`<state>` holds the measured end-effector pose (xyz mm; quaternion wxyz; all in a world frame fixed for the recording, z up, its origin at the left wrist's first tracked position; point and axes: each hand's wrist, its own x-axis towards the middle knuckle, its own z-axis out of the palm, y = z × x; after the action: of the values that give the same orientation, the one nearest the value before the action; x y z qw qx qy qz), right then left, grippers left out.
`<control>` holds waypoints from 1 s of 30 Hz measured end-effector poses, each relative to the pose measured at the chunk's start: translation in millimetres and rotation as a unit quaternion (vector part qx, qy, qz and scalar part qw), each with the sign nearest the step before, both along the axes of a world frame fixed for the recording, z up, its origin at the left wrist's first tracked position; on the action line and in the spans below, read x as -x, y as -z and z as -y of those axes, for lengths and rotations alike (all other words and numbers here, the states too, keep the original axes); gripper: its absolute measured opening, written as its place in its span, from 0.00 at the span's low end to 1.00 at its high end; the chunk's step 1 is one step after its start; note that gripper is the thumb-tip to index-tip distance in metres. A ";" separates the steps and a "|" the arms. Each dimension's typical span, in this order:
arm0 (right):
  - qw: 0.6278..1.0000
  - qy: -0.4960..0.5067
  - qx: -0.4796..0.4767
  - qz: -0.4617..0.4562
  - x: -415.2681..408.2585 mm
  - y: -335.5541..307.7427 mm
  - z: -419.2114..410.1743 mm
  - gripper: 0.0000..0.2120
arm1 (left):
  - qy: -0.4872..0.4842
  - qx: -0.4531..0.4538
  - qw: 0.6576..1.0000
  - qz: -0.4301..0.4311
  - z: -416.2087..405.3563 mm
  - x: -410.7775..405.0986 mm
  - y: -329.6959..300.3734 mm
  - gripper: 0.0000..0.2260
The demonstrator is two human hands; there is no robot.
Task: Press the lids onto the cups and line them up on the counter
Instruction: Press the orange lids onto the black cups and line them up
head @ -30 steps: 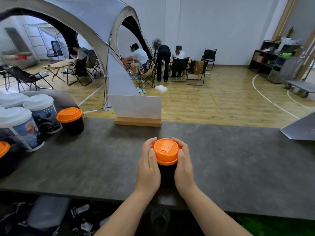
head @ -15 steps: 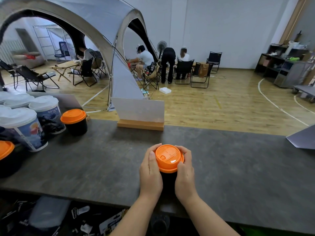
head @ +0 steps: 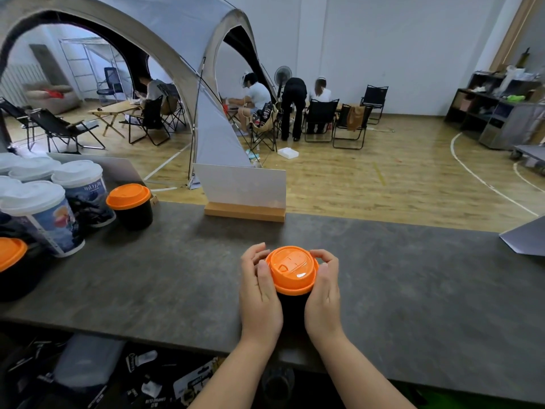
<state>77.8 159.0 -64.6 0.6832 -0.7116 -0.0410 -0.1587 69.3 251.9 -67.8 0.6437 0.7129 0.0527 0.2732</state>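
Black cup (head: 293, 305) stands upright near the front edge of the dark grey table (head: 413, 290), long axis vertical, orange lid (head: 292, 268) on top facing up; left hand (head: 259, 293) and right hand (head: 323, 293) wrap it from either side, fingers (head: 324, 255) curled against the lid rim, clamped on cup and lid. Further back at the table's left sit another black cup with orange lid (head: 129, 206), one more cut off at the frame edge, and tall printed cups with white lids (head: 50, 214); a white sign in a wooden base (head: 244, 196) stands at the far edge. Beyond: wood-floor hall, grey arched tent (head: 182, 39), folding chairs, seated people, shelving on the right.
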 end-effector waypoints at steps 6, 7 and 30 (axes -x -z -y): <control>1.000 -0.012 -0.003 -0.019 -2.5 1.3 3.8 0.16 | 0.034 0.008 0.999 -0.007 2.4 2.1 -3.4 0.16; 1.000 -0.020 0.000 -0.011 -2.5 1.0 3.8 0.17 | 0.051 0.008 0.999 -0.017 2.8 2.1 -4.1 0.17; 0.997 -0.050 0.066 -0.008 -0.7 3.5 3.0 0.16 | 0.062 -0.005 0.998 -0.015 4.5 -5.8 4.3 0.19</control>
<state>78.5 156.0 -68.1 0.6425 -0.7531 -0.0814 -0.1160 75.2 247.4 -72.0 0.6551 0.7219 0.0166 0.2222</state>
